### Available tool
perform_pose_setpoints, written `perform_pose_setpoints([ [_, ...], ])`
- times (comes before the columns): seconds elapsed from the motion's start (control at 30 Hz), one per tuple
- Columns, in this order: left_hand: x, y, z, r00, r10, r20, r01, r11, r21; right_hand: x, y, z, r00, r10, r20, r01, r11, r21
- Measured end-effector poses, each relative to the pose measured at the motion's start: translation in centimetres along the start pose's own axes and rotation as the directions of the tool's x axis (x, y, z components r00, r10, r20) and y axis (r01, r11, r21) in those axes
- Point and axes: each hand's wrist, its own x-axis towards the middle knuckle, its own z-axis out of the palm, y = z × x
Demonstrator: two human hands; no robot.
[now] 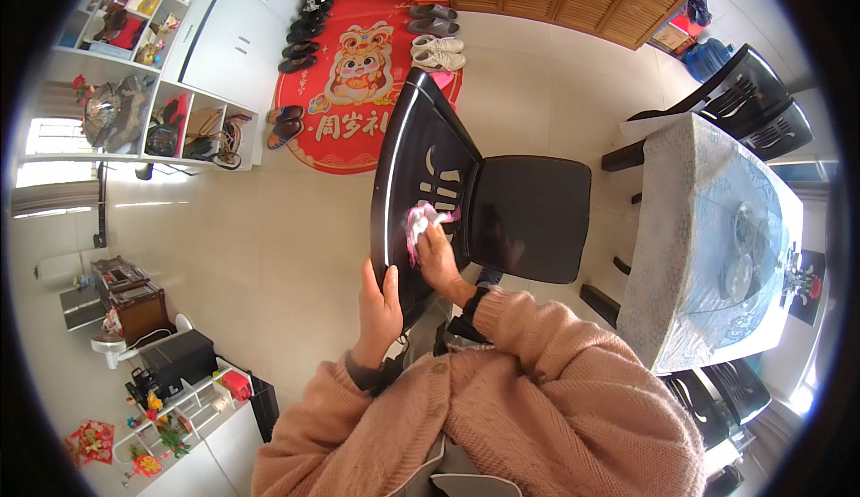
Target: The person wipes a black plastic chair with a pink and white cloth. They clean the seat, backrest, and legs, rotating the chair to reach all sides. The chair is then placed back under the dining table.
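Note:
A black chair point(531, 218) with a slotted backrest stands before me, its glossy seat to the right of the backrest. My right hand point(440, 258) presses a crumpled pink and white cloth point(418, 228) against the face of the backrest, just beside the slots. Along the backrest's outer edge, my left hand point(380, 305) grips the frame, thumb on the near face and fingers partly hidden behind it. Both forearms are in pinkish knitted sleeves.
A table point(662, 248) under a patterned cloth and clear cover stands right, with black chairs around it. Ahead lies a red mat point(356, 0) flanked by shoes point(438, 52). White shelving point(154, 121) is upper left; a low white cabinet point(222, 443) is lower left.

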Motion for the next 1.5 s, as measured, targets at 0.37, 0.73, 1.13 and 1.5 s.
perform_pose_setpoints([
  [0.37,3.7,2.4,-1.2,0.947,0.244,0.207,-0.300,0.901,0.312,16.0,2.7,-0.7,0.915,-0.207,-0.346,0.115,0.956,-0.269],
  [0.73,4.1,2.0,-0.8,0.942,0.253,0.218,-0.314,0.894,0.319,14.2,2.9,0.3,0.959,0.112,-0.259,-0.080,0.988,0.130],
  [1.13,4.1,1.7,-0.6,0.944,0.281,0.172,-0.325,0.877,0.354,2.3,-0.9,-3.7,0.975,-0.120,0.186,0.127,0.992,-0.026],
  [1.5,4.2,1.5,-0.6,0.945,0.298,0.137,-0.327,0.889,0.320,5.2,0.3,-1.5,0.995,-0.092,-0.044,0.094,0.994,0.047],
])
